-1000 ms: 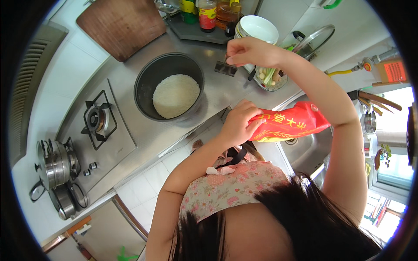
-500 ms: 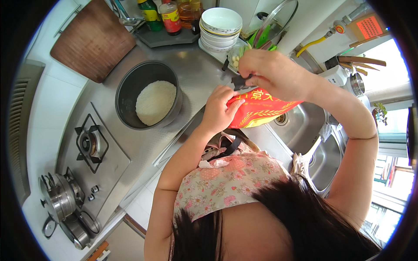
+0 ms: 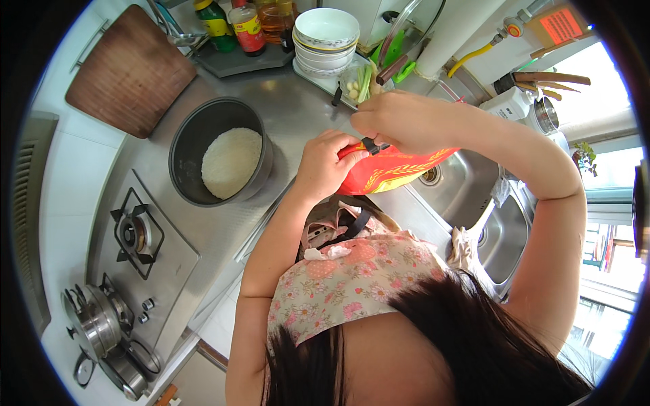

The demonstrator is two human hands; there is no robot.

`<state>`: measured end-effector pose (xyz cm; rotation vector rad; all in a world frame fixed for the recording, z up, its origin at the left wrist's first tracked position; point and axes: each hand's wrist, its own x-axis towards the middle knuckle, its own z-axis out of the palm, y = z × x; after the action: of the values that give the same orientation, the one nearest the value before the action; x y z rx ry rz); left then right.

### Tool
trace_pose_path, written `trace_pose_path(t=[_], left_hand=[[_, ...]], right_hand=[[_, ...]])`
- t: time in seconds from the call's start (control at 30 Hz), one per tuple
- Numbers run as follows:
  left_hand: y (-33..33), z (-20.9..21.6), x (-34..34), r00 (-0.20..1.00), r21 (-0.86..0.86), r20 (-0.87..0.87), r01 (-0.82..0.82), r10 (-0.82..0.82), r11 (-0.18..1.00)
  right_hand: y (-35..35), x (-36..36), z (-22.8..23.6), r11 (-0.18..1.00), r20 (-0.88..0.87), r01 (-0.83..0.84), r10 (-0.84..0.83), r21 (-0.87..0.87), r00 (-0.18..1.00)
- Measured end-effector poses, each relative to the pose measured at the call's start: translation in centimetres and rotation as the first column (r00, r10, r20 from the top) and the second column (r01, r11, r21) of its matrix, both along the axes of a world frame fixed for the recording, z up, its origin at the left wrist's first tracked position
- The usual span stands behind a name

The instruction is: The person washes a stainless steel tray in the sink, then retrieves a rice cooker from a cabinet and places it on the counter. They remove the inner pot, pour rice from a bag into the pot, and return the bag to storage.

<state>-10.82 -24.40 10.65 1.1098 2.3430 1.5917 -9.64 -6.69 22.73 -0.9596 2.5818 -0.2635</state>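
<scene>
My left hand [image 3: 326,162] pinches the left end of the top edge of a red plastic bag [image 3: 399,169] printed with yellow grain ears. A small black clip [image 3: 370,145] sits at that edge, between my two hands. My right hand [image 3: 399,122] is closed over the clip and the bag's top from above; its fingertips are mostly hidden behind the hand. To the left on the steel counter stands a dark grey inner pot [image 3: 177,152] with white rice [image 3: 231,162] in it.
A gas burner [image 3: 135,233] and steel pots [image 3: 95,325] lie at the left. Behind are a wooden cutting board [image 3: 132,74], sauce bottles [image 3: 248,30], stacked bowls [image 3: 326,40] and a small bowl of garlic and scallion [image 3: 355,84]. A double sink [image 3: 460,189] is on the right.
My right hand has lowered the black clip onto the bag's top edge, beside my left fingers. The whole view has shifted slightly; the pot and rice look unchanged.
</scene>
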Motion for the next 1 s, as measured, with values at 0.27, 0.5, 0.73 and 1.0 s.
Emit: trace_pose_path(t=[0.27, 0.5, 0.73, 1.0], left_hand=[[-0.1, 0.1, 0.1, 0.999, 0.099, 0.017, -0.044, 0.043, 0.994], [-0.5, -1.4, 0.7, 0.974, 0.067, -0.201, -0.092, 0.103, 0.994], [0.0, -1.3, 0.8, 0.987, 0.138, -0.123, -0.086, 0.103, 0.987], [0.2, -1.4, 0.6, 0.993, 0.129, -0.028, -0.111, 0.115, 0.985]], right_hand=[[0.9, -0.5, 0.3, 0.981, 0.135, 0.170, -0.157, -0.095, 0.978], [1.8, 1.2, -1.8, 0.982, -0.193, 0.131, -0.156, -0.134, 0.969], [2.2, 0.7, -3.0, 0.944, -0.133, 0.153, -0.199, -0.291, 0.971], [3.6, 1.3, -4.9, 0.977, -0.194, 0.184, -0.203, -0.112, 0.960]])
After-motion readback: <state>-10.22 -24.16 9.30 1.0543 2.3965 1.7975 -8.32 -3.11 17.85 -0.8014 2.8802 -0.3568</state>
